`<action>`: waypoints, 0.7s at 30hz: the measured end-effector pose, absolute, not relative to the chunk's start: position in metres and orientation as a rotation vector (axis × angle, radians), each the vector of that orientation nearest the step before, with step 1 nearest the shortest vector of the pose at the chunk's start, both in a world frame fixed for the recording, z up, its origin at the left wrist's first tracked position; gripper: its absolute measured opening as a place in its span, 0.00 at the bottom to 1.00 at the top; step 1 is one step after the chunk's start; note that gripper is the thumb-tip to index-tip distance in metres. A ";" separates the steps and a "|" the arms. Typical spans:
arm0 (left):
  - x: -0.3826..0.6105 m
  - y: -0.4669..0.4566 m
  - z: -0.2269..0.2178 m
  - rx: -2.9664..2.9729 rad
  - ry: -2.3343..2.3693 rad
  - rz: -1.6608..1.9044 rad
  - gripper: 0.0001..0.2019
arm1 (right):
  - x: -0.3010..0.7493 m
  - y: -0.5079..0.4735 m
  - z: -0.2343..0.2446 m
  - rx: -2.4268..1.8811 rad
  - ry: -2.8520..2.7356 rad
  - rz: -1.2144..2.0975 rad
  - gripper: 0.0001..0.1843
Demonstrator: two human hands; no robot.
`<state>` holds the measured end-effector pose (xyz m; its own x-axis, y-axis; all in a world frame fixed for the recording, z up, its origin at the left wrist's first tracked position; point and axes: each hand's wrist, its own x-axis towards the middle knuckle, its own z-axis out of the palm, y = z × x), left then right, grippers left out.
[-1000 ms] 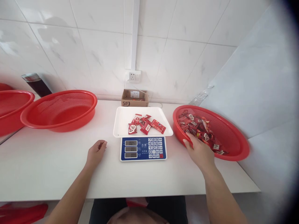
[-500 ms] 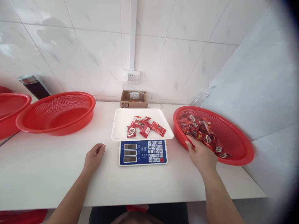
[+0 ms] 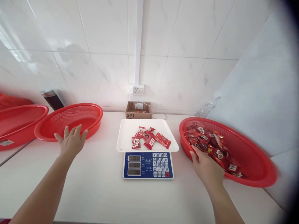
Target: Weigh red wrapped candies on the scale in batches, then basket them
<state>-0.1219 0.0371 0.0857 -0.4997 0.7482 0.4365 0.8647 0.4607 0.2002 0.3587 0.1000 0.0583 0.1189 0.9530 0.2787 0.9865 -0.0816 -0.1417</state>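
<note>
My left hand is raised with fingers spread, just in front of the rim of an empty red mesh basket on the left. My right hand reaches over the near rim of a red basket on the right, its fingertips down among a heap of red candy packets; what the fingers hold is hidden. Between them stands a blue-faced scale with a white tray bearing several red packets.
A second red basket sits at the far left, with a dark cylindrical bottle behind. A small cardboard box stands against the tiled wall below a socket. Crumpled clear plastic lies by the right wall.
My left hand lifted off the table, opened and moved left and forward to the empty basket's rim. My right hand stayed in the candy basket. The view tilted up slightly.
</note>
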 end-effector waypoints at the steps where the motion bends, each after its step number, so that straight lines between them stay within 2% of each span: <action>1: -0.127 0.038 0.086 -1.391 -2.486 -0.507 0.25 | 0.358 0.100 0.059 -2.101 -1.905 -0.166 0.24; 9: -0.085 0.014 0.079 -1.663 -2.454 -0.359 0.26 | 0.358 0.099 0.057 -2.078 -1.916 -0.247 0.23; 17: 0.005 0.051 0.103 -2.173 -2.164 -0.745 0.24 | 0.356 0.096 0.061 -2.111 -1.948 -0.245 0.24; 21: 0.042 0.086 0.103 -2.385 -2.139 -0.510 0.25 | 0.355 0.096 0.062 -2.120 -1.967 -0.209 0.25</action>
